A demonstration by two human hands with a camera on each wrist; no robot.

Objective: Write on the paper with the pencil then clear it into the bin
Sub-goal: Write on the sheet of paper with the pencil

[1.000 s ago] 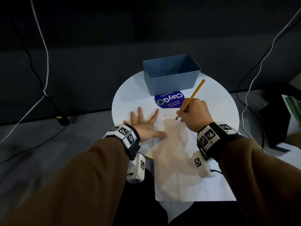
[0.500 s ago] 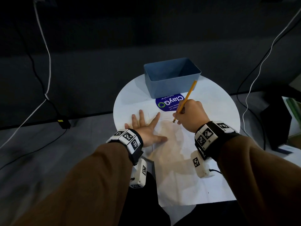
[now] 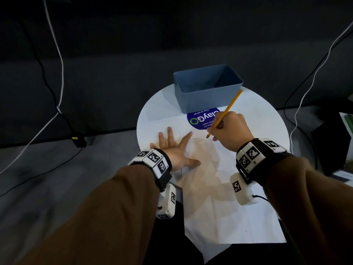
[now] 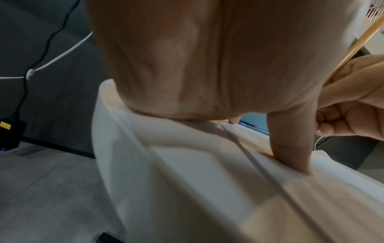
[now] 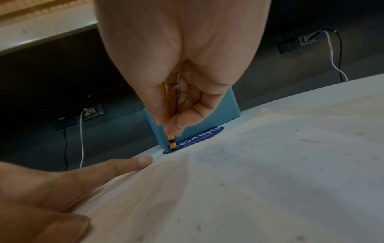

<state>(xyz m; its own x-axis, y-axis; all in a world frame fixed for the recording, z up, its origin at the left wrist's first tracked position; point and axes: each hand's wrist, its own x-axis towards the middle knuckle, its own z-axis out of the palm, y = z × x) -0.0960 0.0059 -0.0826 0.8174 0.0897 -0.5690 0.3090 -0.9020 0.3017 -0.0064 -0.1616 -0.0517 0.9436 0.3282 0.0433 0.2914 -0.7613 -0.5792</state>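
A white sheet of paper [image 3: 225, 203] lies on the round white table [image 3: 152, 115] and overhangs its near edge. My left hand [image 3: 175, 148] lies flat with fingers spread on the paper's left edge, thumb [image 4: 290, 148] pressing the sheet. My right hand [image 3: 227, 131] grips a yellow pencil [image 3: 227, 109], its lower end [image 5: 172, 144] down at the paper's far edge, its upper end pointing at the bin. The blue bin [image 3: 208, 88] stands at the table's far side, nothing visible inside it.
A round blue sticker [image 3: 202, 119] sits on the table between bin and paper. Black and white cables [image 3: 57, 77] hang at the left and the right. A dark object [image 3: 332, 142] stands to the right of the table.
My right hand has shifted slightly along the paper's far edge with the pencil. The left hand has stayed flat on the sheet.
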